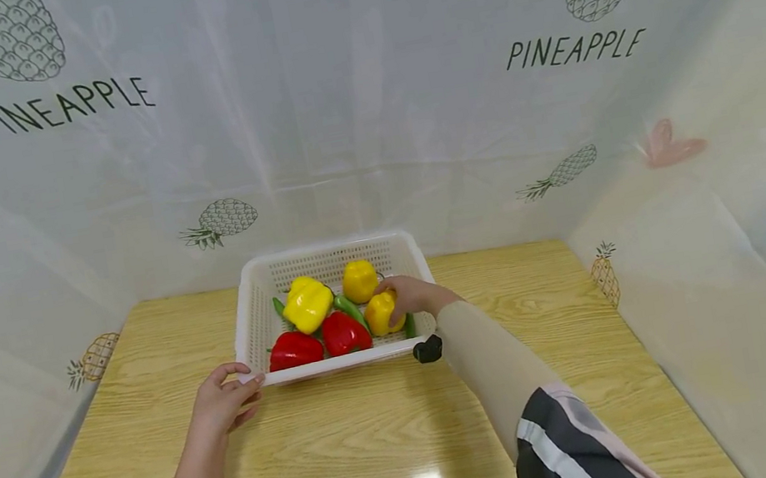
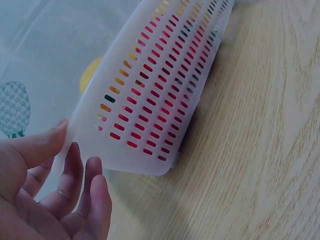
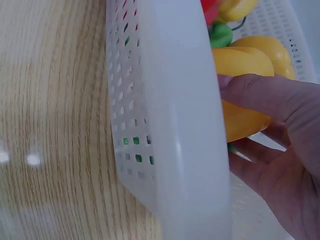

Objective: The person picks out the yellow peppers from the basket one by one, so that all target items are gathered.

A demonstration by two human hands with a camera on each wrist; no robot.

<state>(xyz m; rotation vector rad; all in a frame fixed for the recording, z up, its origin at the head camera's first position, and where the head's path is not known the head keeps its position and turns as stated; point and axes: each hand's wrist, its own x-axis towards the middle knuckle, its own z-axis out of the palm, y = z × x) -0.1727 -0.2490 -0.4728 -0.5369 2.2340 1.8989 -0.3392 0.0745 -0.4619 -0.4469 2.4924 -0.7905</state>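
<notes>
A white plastic basket (image 1: pixel 339 364) holds several bell peppers and green chili peppers. At its front left corner my left hand (image 1: pixel 222 401) pinches the rim between thumb and fingers, seen close in the left wrist view on the perforated basket wall (image 2: pixel 150 90). My right hand (image 1: pixel 417 294) reaches in over the right side and grips a yellow bell pepper (image 3: pixel 245 120), thumb on its near side. Another yellow pepper (image 1: pixel 360 281) lies just behind it. A larger yellow pepper (image 1: pixel 308 304) sits to the left, with two red bell peppers (image 1: pixel 295 349) along the front.
Between the peppers lies a green chili (image 1: pixel 349 309); another (image 1: pixel 409 325) is partly hidden at the right. The basket stands near the back edge of a wooden table (image 1: pixel 357 446). A pale sheet printed with pineapples (image 1: pixel 331 112) hangs behind and at the sides.
</notes>
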